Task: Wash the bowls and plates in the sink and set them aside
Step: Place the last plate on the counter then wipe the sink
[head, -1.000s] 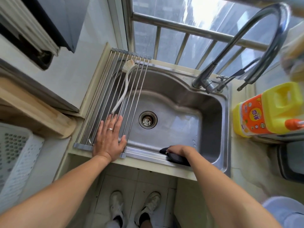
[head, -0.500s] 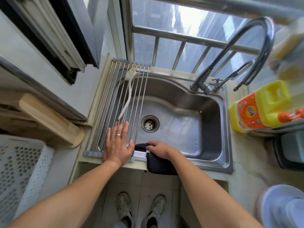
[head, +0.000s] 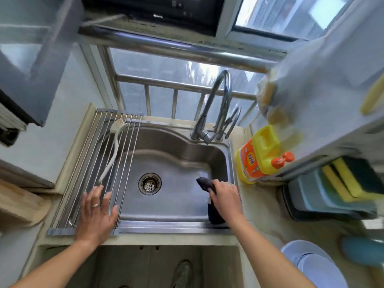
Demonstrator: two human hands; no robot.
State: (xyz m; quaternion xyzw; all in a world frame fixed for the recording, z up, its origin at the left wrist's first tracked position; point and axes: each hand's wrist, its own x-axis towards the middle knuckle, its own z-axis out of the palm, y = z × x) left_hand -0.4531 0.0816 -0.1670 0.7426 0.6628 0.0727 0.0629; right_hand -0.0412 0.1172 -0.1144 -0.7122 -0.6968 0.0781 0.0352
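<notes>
Honestly, head cam: my right hand (head: 225,197) grips a dark cloth (head: 204,183) at the stainless steel sink (head: 176,163) edge, left hand (head: 96,213) flat on the steel roll-up rack (head: 87,173). White plates (head: 311,265) sit near the counter edge; an elbow could knock them.

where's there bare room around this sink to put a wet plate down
Basin floor of the sink is bare between the drain and the dark cloth. The rack has free bars left of the brush, above the left hand. The right counter is crowded: detergent jug, sponge tray.
</notes>
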